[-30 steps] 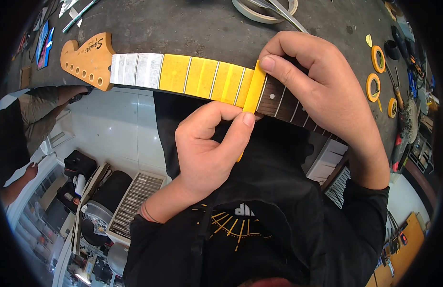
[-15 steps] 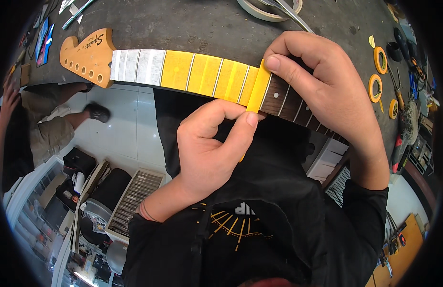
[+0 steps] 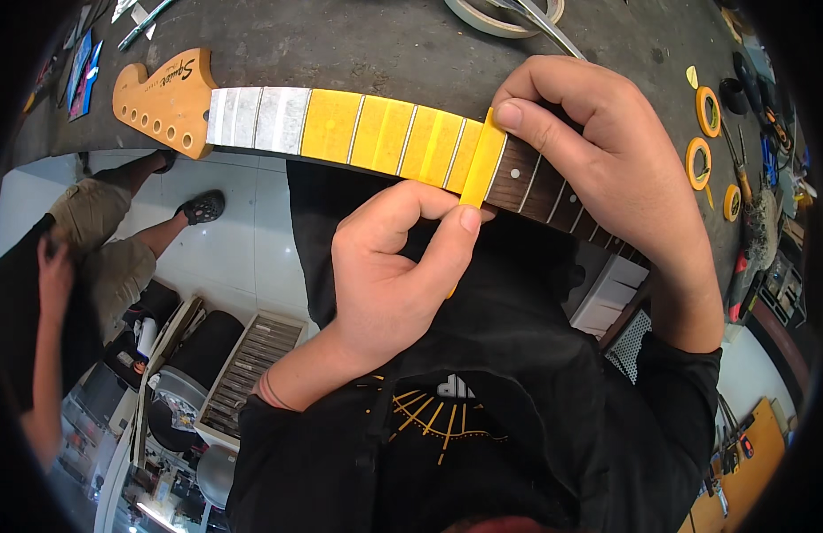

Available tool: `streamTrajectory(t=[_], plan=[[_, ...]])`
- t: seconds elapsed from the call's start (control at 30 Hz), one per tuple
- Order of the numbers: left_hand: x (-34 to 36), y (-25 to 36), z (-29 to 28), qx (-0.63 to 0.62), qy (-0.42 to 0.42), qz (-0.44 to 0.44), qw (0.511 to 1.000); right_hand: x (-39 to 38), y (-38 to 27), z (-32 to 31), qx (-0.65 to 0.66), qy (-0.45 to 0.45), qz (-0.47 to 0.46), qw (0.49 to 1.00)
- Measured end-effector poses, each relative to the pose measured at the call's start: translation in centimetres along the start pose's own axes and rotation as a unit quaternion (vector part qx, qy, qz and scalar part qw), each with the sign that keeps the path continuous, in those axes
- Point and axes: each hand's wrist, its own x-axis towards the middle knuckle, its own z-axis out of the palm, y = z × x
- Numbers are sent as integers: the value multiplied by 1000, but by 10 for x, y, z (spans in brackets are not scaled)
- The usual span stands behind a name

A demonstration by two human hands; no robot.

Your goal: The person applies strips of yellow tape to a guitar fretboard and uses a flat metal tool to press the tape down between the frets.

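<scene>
A guitar neck [image 3: 528, 188] lies across the near edge of the workbench, its wooden headstock [image 3: 165, 105] to the left. White tape [image 3: 280, 118] covers the fretboard beside the headstock, and yellow masking tape [image 3: 382, 135] covers several spaces after it, with metal frets showing between. My hands stretch a yellow tape strip [image 3: 484, 160] across the fretboard beside a fret. My right hand [image 3: 578, 133] presses its far end with thumb and finger. My left hand [image 3: 398, 258] pinches the near end at the neck's lower edge; a tail of tape hangs below the thumb. Bare dark fretboard continues rightward under my right hand.
Beyond the neck lie a wide tape roll [image 3: 491, 22] and a metal tool [image 3: 553, 34]. Several yellow tape rolls [image 3: 698, 163] sit at the right near pliers and brushes. Another person [image 3: 83, 258] stands at the left. A slatted tray [image 3: 256, 377] stands below the bench.
My hands and the tape strip hold nearly the same place on the neck. The other person at the left has moved nearer, with an arm now lower in view.
</scene>
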Motion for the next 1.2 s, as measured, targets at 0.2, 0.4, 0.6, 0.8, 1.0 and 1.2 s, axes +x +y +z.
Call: streamTrajectory(t=[0.2,0.4,0.6,0.8,1.0,1.2], plan=[[0,-2,-1,16,-12,14,1000,0,0,1,-9,3,-3,1000],[-1,-1,1,-1,3,0,1000,0,1,2,-7,8,-5,1000],[-1,-6,-4,37,-30,25,999,0,3,3,-18,15,-19,1000],[2,-10,-2,30,-32,18,999,0,-4,-1,-28,-6,13,999],[3,-14,2,-18,-15,18,1000,-16,-21,12,-130,69,16,989],[6,-13,1,-20,-23,15,999,-27,-24,39,-229,208,-131,942]])
